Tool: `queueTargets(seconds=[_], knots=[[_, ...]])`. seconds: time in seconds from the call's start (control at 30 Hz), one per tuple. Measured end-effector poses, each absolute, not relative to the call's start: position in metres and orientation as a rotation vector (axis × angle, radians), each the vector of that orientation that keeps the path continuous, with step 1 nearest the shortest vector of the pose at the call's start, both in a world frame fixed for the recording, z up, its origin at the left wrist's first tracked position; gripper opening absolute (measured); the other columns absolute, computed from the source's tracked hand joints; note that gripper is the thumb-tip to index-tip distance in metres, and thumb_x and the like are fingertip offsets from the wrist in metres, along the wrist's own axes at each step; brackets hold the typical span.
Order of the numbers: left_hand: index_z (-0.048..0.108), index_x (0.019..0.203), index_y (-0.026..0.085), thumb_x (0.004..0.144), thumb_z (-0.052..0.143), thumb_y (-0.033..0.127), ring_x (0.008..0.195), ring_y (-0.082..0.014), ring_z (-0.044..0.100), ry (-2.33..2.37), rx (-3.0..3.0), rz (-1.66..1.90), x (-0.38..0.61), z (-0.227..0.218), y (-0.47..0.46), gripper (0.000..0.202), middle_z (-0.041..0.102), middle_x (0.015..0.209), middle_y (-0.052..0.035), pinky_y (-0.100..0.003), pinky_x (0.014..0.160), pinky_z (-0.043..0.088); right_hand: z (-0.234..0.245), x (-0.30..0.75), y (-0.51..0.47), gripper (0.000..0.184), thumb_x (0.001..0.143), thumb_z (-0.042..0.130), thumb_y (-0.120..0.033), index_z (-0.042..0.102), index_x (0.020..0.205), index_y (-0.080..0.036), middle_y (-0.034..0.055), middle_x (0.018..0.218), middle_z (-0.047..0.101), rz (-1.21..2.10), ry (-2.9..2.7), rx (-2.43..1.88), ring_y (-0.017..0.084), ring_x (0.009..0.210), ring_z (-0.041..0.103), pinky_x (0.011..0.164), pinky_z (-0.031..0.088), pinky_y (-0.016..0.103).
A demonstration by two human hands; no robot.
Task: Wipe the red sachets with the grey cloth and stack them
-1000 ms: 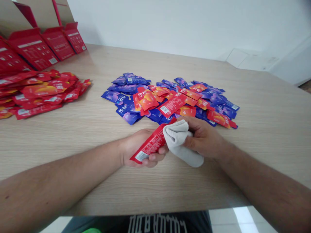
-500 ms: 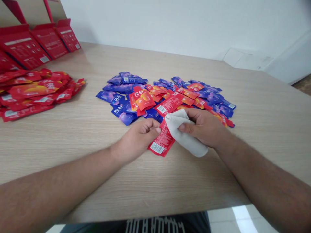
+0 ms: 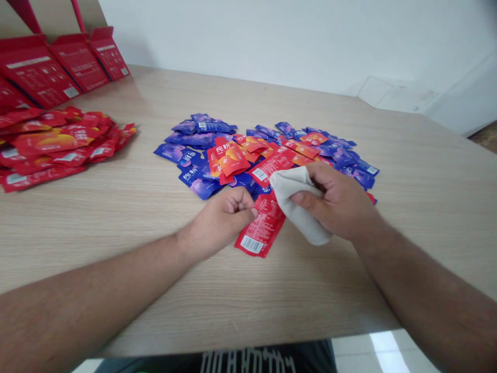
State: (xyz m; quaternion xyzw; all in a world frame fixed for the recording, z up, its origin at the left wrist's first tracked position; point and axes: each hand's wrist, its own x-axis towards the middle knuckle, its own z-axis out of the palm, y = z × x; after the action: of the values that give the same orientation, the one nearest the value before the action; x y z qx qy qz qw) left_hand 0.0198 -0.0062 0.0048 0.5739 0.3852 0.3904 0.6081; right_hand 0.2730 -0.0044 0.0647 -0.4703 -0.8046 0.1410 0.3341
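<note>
Between thumb and fingers, my left hand point(image 3: 223, 223) pinches the left edge of a red sachet point(image 3: 261, 228), its printed back with a barcode facing up. My right hand point(image 3: 337, 199) is closed around a folded white cloth point(image 3: 298, 202), whose lower end hangs beside the sachet. The cloth overlaps the sachet's upper right edge; whether it touches cannot be made out. Just beyond both hands spreads a pile of blue-purple sachets point(image 3: 198, 140) with red-orange sachets point(image 3: 229, 158) on top. My right hand hides part of that pile.
At the left lies a heap of red sachets point(image 3: 58, 142). Behind it stand open red cartons point(image 3: 79, 62) in a row. A white wall point(image 3: 252, 41) borders the wooden table point(image 3: 174, 305) at the back, and the table's front edge runs close to my body.
My right hand and the cloth have shifted slightly up and right, uncovering more of the held sachet. The sachet lies flatter and a little lower; my left hand keeps hold of it.
</note>
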Motion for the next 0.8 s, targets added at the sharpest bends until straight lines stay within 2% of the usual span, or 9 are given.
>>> queueTargets(seconds=[0.07,0.13,0.3,0.5,0.7,0.8], knots=[[0.058,0.082,0.019,0.086,0.076,0.029,0.054,-0.0089,0.050,0.881,1.290,0.919,0.020,0.004,-0.005,0.021,0.060,0.066,0.0033,-0.021,0.052,0.036,0.064,0.273,-0.006,0.021,0.095,0.073,-0.045,0.070,0.101,-0.024,0.0097,0.101,0.072,0.052,-2.137,-1.164,0.029,0.094,0.067,0.082,0.057,0.044],[0.058,0.081,0.019,0.085,0.078,0.027,0.054,-0.0086,0.050,0.874,1.250,0.935,0.021,0.004,-0.004,0.022,0.060,0.066,0.0035,-0.020,0.053,0.037,0.060,0.269,-0.010,0.016,0.097,0.071,-0.037,0.069,0.105,-0.023,0.0118,0.106,0.071,-0.074,-2.222,-1.102,0.030,0.101,0.066,0.088,0.057,0.045],[0.057,0.080,0.019,0.084,0.079,0.027,0.053,-0.0084,0.051,0.870,1.145,0.970,0.023,0.007,-0.005,0.023,0.060,0.066,0.0035,-0.020,0.052,0.039,0.048,0.256,-0.023,0.025,0.100,0.062,-0.021,0.070,0.123,-0.020,0.0113,0.112,0.072,0.015,-2.563,-0.889,0.026,0.102,0.068,0.088,0.058,0.041],[0.058,0.082,0.018,0.085,0.079,0.027,0.054,-0.0078,0.050,0.819,1.131,0.933,0.023,0.010,-0.007,0.023,0.059,0.067,0.0037,-0.019,0.052,0.038,0.049,0.261,-0.017,0.022,0.099,0.067,-0.027,0.070,0.119,-0.017,0.0137,0.111,0.071,-0.104,-2.360,-1.078,0.029,0.103,0.067,0.090,0.057,0.043],[0.058,0.084,0.018,0.086,0.078,0.026,0.054,-0.0085,0.052,0.834,1.098,0.935,0.022,0.010,-0.006,0.022,0.060,0.067,0.0031,-0.020,0.052,0.039,0.046,0.252,-0.027,0.028,0.098,0.065,-0.020,0.071,0.126,-0.019,0.0097,0.111,0.073,-0.005,-2.611,-0.804,0.026,0.100,0.067,0.085,0.057,0.039],[0.057,0.084,0.019,0.086,0.079,0.028,0.053,-0.0079,0.050,0.819,1.076,0.925,0.022,0.011,-0.006,0.024,0.060,0.066,0.0038,-0.019,0.050,0.038,0.045,0.255,-0.024,0.025,0.100,0.065,-0.025,0.070,0.124,-0.019,0.0121,0.112,0.072,-0.068,-2.477,-0.958,0.027,0.103,0.067,0.089,0.057,0.041]])
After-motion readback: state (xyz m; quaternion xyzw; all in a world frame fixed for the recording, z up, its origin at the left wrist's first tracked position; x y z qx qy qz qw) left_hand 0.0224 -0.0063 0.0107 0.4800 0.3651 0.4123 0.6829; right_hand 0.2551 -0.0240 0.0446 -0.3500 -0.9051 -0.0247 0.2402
